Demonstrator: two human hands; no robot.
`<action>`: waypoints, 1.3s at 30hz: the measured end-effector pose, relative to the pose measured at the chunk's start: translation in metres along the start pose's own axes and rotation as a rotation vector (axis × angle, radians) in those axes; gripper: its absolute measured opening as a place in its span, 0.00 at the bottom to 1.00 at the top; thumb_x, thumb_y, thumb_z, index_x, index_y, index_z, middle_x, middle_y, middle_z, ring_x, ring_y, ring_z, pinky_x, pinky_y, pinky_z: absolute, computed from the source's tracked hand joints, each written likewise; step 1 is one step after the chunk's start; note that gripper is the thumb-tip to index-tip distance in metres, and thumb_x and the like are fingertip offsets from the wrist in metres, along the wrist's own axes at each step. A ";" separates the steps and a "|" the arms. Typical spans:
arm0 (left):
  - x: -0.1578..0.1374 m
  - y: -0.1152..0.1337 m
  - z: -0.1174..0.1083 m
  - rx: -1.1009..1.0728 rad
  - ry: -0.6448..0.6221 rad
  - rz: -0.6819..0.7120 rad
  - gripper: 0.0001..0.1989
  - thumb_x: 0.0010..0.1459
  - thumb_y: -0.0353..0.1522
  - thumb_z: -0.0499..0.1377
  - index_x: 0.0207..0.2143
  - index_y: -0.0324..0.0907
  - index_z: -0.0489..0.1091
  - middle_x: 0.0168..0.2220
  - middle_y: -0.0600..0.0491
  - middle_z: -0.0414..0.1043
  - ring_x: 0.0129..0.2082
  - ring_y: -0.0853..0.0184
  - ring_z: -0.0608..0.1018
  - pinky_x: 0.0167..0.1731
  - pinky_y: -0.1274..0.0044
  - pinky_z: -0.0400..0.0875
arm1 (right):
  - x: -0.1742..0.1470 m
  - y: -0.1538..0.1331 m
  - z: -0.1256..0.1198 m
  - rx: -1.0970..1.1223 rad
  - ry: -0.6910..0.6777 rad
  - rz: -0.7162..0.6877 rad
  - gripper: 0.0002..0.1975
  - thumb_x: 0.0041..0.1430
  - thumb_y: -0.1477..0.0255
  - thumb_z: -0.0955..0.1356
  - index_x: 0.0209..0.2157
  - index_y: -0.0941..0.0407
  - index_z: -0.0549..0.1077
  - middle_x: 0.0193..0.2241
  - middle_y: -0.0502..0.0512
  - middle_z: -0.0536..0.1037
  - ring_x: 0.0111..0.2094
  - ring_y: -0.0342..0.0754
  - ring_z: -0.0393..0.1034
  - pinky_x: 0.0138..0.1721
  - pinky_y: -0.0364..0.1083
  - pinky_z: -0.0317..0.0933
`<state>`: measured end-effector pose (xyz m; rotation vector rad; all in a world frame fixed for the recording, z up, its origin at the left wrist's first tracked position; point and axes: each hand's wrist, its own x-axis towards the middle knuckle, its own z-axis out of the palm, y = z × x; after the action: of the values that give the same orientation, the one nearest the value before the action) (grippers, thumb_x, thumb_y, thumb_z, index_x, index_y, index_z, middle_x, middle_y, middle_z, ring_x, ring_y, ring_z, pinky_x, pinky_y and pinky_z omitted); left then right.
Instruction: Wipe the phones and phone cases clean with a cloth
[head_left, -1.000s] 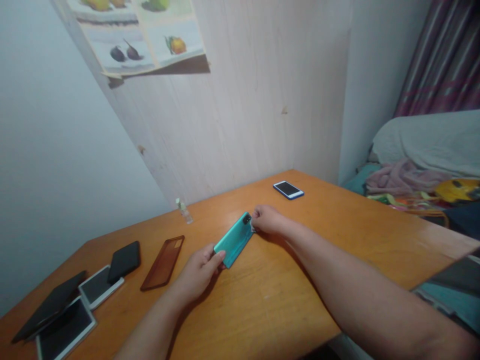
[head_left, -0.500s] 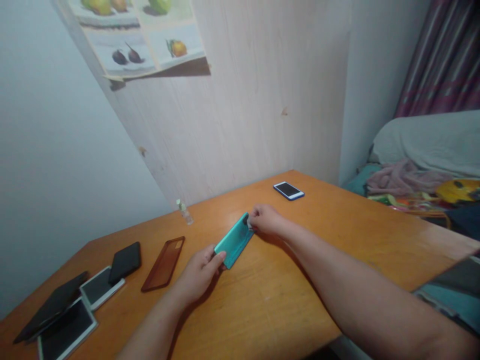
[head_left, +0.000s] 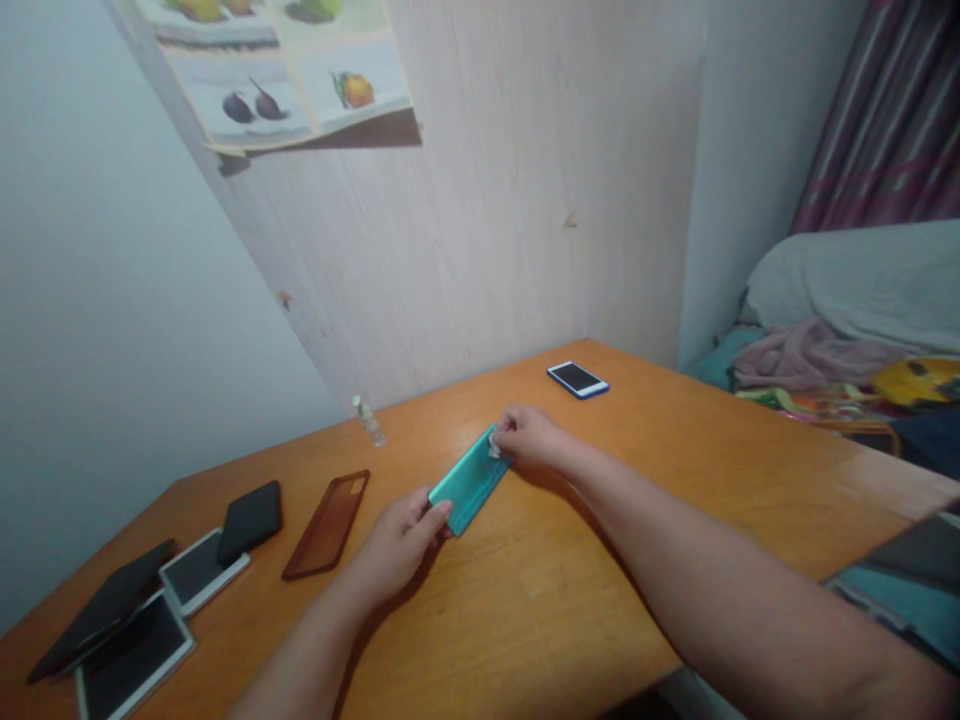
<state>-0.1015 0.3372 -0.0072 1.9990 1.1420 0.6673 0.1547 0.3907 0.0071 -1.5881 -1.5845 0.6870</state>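
A teal phone (head_left: pixel 472 482) is held tilted above the table, its back turned up toward me. My left hand (head_left: pixel 409 540) grips its lower left end, thumb on top. At the upper right end, my right hand (head_left: pixel 525 437) is closed, pinching a small white wipe or tissue (head_left: pixel 494 446) against the phone's back. The wipe covers part of the camera corner. A brown translucent phone case (head_left: pixel 328 525) lies just left of my left hand. Behind the phone stands a small clear bottle (head_left: pixel 369 422).
On the wooden table (head_left: pixel 570 600), a white phone in a blue case (head_left: pixel 577 379) lies at the back right. Several dark and white devices, among them a black one (head_left: pixel 251 521) and a white-framed tablet (head_left: pixel 135 660), overlap at the left. A wall borders the back.
My right hand has shifted slightly left, moving the white wipe over the phone's camera corner. My left hand and the phone stay nearly still.
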 end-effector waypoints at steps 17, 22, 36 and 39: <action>0.000 0.003 0.001 -0.017 0.003 -0.020 0.20 0.63 0.49 0.55 0.32 0.41 0.69 0.26 0.55 0.69 0.24 0.69 0.68 0.25 0.78 0.58 | -0.003 -0.001 0.005 0.039 -0.020 -0.024 0.03 0.49 0.80 0.69 0.27 0.58 0.75 0.22 0.49 0.76 0.23 0.40 0.67 0.24 0.38 0.54; -0.001 0.004 0.001 -0.025 -0.005 -0.005 0.19 0.64 0.47 0.54 0.32 0.41 0.70 0.26 0.55 0.69 0.24 0.69 0.68 0.25 0.79 0.59 | -0.002 0.003 0.005 0.012 -0.073 0.007 0.04 0.45 0.80 0.70 0.22 0.59 0.73 0.16 0.48 0.72 0.19 0.40 0.64 0.22 0.38 0.52; 0.000 0.001 0.000 -0.008 -0.008 0.006 0.19 0.65 0.47 0.54 0.32 0.41 0.70 0.27 0.54 0.70 0.25 0.69 0.68 0.26 0.79 0.60 | -0.005 0.002 0.001 -0.046 -0.016 0.013 0.06 0.44 0.81 0.70 0.21 0.58 0.72 0.19 0.51 0.73 0.24 0.43 0.66 0.24 0.40 0.51; 0.000 -0.001 0.001 -0.009 0.001 -0.003 0.19 0.65 0.47 0.54 0.33 0.41 0.70 0.27 0.55 0.70 0.25 0.69 0.68 0.26 0.79 0.60 | -0.006 0.001 0.003 -0.044 -0.014 -0.002 0.05 0.45 0.81 0.70 0.22 0.58 0.72 0.20 0.51 0.73 0.24 0.43 0.66 0.24 0.40 0.51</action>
<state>-0.1011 0.3371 -0.0082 1.9892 1.1399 0.6708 0.1524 0.3848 0.0043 -1.6163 -1.6213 0.6682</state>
